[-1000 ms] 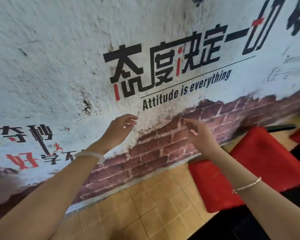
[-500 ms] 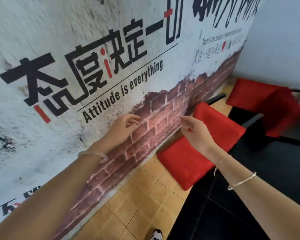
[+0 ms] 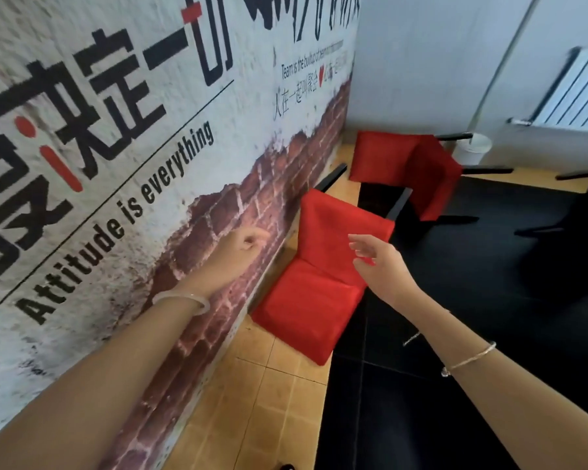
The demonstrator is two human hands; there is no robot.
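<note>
My left hand (image 3: 239, 248) is held out in front of the painted brick part of the wall mural (image 3: 123, 157), fingers loosely curled, holding nothing. My right hand (image 3: 381, 262) hovers above a red chair (image 3: 316, 290), fingers spread and relaxed, also holding nothing. Both arms reach forward, each with a bracelet at the wrist. Whether either hand touches anything cannot be seen; both look to be in the air.
A second red chair (image 3: 404, 164) stands further back near the corner. A black table (image 3: 489, 300) fills the right side. A white radiator (image 3: 574, 93) and a white bin (image 3: 472, 149) are at the far right wall. Tan floor tiles (image 3: 262, 401) run along the wall.
The view has swung right along the wall, bringing the corner, the second chair and the radiator into sight. Both hands stay raised and apart, now over the near chair and brick strip.
</note>
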